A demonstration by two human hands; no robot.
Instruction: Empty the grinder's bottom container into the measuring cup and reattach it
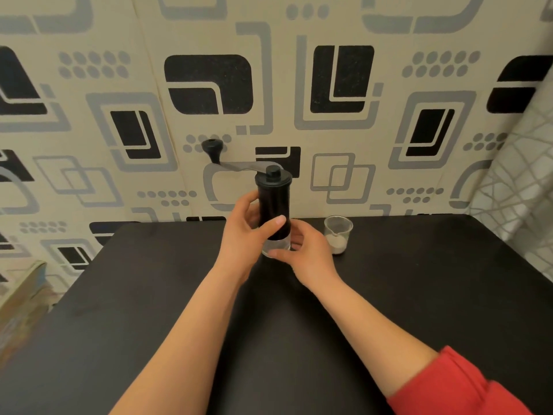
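Observation:
A black hand grinder (273, 202) stands upright over the dark table (149, 310), its crank handle (223, 160) pointing left. My left hand (244, 232) grips the black body, thumb across its front. Under the body sits the clear bottom container (276, 245), and my right hand (305, 250) holds it with fingers curled round its base. Just right of the grinder stands a small clear measuring cup (338, 233) with white powder in its bottom.
A patterned wall rises right behind the table's far edge. A netted white fabric (520, 187) hangs at the right. A box-like object (21, 301) lies off the table's left edge.

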